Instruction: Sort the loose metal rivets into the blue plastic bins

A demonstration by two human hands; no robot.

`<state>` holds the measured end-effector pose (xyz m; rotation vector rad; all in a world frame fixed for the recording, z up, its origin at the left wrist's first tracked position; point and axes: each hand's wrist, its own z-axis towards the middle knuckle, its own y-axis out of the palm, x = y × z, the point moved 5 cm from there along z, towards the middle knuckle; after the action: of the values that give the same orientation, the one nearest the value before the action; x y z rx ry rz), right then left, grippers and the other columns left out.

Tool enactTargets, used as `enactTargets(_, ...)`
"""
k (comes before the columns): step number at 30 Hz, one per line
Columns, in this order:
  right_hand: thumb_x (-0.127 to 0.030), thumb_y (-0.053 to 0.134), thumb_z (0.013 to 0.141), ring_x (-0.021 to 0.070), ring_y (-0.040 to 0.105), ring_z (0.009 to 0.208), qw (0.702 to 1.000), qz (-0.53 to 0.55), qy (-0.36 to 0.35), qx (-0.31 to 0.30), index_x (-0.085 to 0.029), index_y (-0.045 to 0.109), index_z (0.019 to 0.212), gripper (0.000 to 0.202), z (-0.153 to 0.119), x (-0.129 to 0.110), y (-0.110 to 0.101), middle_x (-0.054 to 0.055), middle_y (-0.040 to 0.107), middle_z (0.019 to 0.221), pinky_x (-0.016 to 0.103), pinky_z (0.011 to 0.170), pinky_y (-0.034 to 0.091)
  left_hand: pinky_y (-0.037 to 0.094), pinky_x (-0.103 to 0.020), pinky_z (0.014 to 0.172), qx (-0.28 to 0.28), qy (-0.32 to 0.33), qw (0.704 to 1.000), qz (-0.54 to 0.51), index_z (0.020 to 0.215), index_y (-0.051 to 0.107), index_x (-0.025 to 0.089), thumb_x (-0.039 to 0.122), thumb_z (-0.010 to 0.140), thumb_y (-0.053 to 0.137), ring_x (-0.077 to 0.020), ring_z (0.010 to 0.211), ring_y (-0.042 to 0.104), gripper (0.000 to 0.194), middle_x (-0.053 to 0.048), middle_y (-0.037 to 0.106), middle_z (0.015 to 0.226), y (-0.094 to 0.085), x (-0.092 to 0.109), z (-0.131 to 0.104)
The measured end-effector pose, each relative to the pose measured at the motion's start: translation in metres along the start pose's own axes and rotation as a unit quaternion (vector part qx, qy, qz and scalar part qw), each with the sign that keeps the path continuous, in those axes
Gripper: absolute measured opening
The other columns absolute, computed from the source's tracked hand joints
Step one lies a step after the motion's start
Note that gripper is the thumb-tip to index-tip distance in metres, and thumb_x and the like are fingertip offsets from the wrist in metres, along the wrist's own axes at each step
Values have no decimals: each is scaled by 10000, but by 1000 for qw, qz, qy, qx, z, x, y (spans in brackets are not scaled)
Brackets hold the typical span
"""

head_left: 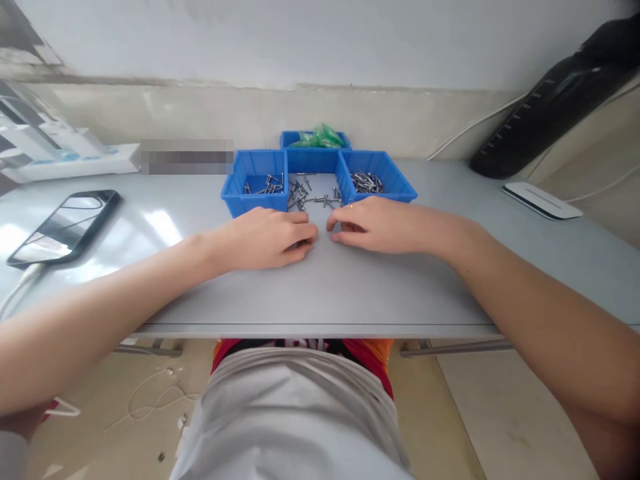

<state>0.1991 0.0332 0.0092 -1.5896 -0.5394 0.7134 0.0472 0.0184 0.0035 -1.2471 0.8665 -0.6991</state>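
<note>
My left hand rests on the table in front of the left blue bin, its fingers curled and the thumb near the index finger; what they hold, if anything, is hidden. Across a narrow gap, my right hand lies before the right blue bin, thumb and index finger apart with nothing seen between them. Loose silver rivet-like pieces with heads and thin shafts lie on the table between the bins. A few such pieces are in the left bin, and a denser heap fills part of the right one.
Behind stands a third blue bin with green plastic bags. A phone on a cable and a white power strip are at left. A black bottle and a flat white device stand at right, by the wall.
</note>
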Motion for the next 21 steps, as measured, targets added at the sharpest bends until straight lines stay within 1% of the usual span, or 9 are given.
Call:
enactTargets(7, -356, 401, 894, 174, 553, 719, 1000, -4, 11, -8, -225, 595, 941, 240, -1, -2, -1, 36, 637, 818, 272, 602, 324, 351, -229, 542, 4, 4, 1000, 0, 1015, 595, 209, 332, 935, 374, -121, 671, 586, 265, -33, 625, 937, 0, 0, 0)
enactTargets(12, -360, 395, 893, 180, 553, 739, 1000, -2, 13, -9, -231, 589, 944, 239, -1, -3, -1, 39, 636, 836, 272, 600, 323, 354, -243, 533, 5, 9, 1000, 3, 1009, 592, 209, 317, 936, 381, -127, 664, 590, 248, -33, 619, 926, 0, 1, 0)
enactTargets(21, -350, 398, 897, 170, 554, 741, 1000, 12, 16, -12, -226, 594, 935, 235, 0, -2, 0, 36, 630, 841, 268, 592, 321, 350, -233, 535, -2, 6, 1000, -8, 1006, 585, 214, 306, 935, 381, -126, 686, 594, 235, -28, 614, 930, -1, 1, 0)
